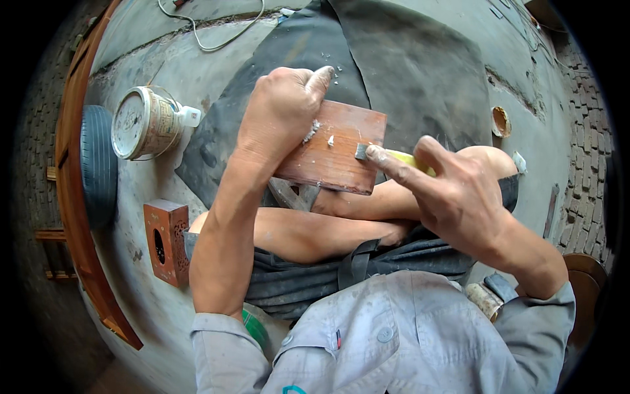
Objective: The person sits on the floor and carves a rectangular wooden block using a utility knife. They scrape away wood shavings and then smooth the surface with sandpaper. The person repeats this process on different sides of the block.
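My left hand (285, 105) is closed on the upper left edge of a flat reddish-brown wooden piece (351, 125), tilted above my crossed legs. Whether it is a panel or the side of a box, I cannot tell. White flakes (314, 130) cling beside the left hand, and a whitish fleck lies mid-face. From the right, my right hand (453, 180) grips a small scraper (360, 152) with a yellow handle, its index finger stretched along the tool toward the blade. The blade's square metal end rests against the wood near its right edge.
Under my legs spreads a dark rubber mat (420, 72). To the left stand a lidded bucket (131, 123), a carved wooden box (166, 243) with an oval hole, a tire (98, 164) and a long wooden frame (69, 144). A small round container (501, 122) lies right.
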Motion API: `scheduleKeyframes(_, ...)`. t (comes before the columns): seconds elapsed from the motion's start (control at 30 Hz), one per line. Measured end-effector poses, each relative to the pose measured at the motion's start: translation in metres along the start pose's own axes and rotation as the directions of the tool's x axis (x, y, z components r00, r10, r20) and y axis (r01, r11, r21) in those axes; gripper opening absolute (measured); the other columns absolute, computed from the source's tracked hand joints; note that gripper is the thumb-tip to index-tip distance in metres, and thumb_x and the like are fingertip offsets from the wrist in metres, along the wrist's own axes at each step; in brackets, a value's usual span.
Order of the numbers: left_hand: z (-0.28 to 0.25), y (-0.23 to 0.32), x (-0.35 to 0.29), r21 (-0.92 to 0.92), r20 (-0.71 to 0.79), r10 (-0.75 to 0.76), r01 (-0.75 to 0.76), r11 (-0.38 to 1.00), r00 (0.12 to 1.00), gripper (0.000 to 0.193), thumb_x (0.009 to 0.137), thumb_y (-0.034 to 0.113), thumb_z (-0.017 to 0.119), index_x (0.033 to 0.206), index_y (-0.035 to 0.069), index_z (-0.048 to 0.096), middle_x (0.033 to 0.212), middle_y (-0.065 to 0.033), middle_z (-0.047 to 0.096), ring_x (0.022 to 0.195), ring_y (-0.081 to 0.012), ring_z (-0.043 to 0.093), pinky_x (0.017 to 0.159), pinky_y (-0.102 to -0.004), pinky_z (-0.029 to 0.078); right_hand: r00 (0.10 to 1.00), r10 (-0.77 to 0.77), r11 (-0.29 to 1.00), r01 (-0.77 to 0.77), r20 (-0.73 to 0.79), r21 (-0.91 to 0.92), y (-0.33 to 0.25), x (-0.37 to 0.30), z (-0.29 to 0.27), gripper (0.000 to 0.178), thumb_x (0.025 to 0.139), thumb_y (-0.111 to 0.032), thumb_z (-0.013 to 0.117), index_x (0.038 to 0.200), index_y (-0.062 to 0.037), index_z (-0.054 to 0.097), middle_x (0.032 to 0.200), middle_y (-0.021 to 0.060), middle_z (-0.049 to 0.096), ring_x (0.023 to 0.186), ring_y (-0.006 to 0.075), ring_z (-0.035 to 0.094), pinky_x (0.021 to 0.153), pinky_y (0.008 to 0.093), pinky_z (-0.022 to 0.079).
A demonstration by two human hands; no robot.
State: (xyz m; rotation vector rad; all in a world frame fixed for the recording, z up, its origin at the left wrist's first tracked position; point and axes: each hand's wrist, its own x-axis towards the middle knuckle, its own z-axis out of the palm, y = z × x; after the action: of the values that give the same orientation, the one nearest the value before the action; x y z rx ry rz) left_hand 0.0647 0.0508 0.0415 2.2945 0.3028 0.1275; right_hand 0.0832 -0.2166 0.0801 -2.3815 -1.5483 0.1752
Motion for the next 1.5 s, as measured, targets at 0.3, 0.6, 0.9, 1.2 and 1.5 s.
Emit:
scheduleKeyframes(0.3,-0.001,0.003,0.001,0.029,0.008,-0.019,0.019,0.999,1.000,0.052,0.106,0.037,0.060,0.077,-0.005,0.063,0.071,-0.0290,0.056,0.063,-0.0452,0.049,0.065,-0.0490,0.047,0.999,-0.033,0.999,0.033,-0.014,-0.039,0.005,0.006,0.002,0.058,0.088,-0.025,0.073,0.145,-0.0207,0.062,0.099,0.0110,0.062,0.073,0.0270,0.072,0.059,0.0393,0.058)
scheduleKeyframes(0.6,0.004,0.003,0.000,0.013,-0.008,-0.010,0.010,1.000,1.000,0.054,0.106,0.038,0.060,0.076,-0.006,0.063,0.071,-0.0287,0.056,0.062,-0.0443,0.048,0.064,-0.0483,0.047,0.997,-0.071,0.995,0.071,0.007,-0.070,0.004,0.016,0.001,0.067,0.083,-0.035,0.080,0.145,-0.0199,0.060,0.102,0.0118,0.062,0.076,0.0273,0.074,0.060,0.0403,0.059)
scheduleKeyframes(0.9,-0.007,-0.010,-0.007,-0.115,-0.049,-0.123,0.117,0.987,0.991,0.059,0.106,0.043,0.063,0.070,-0.004,0.058,0.060,-0.0203,0.047,0.054,-0.0280,0.041,0.057,-0.0443,0.043,0.993,-0.097,0.995,0.099,0.061,-0.026,0.007,0.004,-0.013,0.058,0.088,-0.015,0.072,0.145,-0.0194,0.062,0.094,0.0105,0.060,0.065,0.0263,0.066,0.057,0.0404,0.054)
scheduleKeyframes(1.2,-0.017,-0.064,-0.020,-0.673,-0.087,-0.492,0.313,0.670,0.866,0.057,0.095,0.061,0.075,0.082,0.007,0.063,0.075,0.0010,0.062,0.060,-0.0069,0.052,0.056,-0.0262,0.046,0.929,0.313,0.732,-0.103,-0.198,0.674,0.007,-0.038,0.031,0.042,0.101,0.010,0.058,0.142,-0.0008,0.054,0.111,0.0122,0.067,0.098,0.0189,0.067,0.088,0.0302,0.054)
scheduleKeyframes(1.5,0.014,-0.025,-0.060,-0.817,-0.059,-0.351,0.157,0.555,0.934,0.044,0.103,0.042,0.072,0.107,-0.002,0.067,0.091,-0.0062,0.070,0.071,-0.0132,0.068,0.063,-0.0280,0.058,0.901,0.210,0.879,-0.004,-0.380,0.476,-0.007,0.007,0.040,0.065,0.097,0.004,0.062,0.158,-0.0091,0.048,0.118,0.0199,0.072,0.092,0.0332,0.073,0.077,0.0373,0.059)
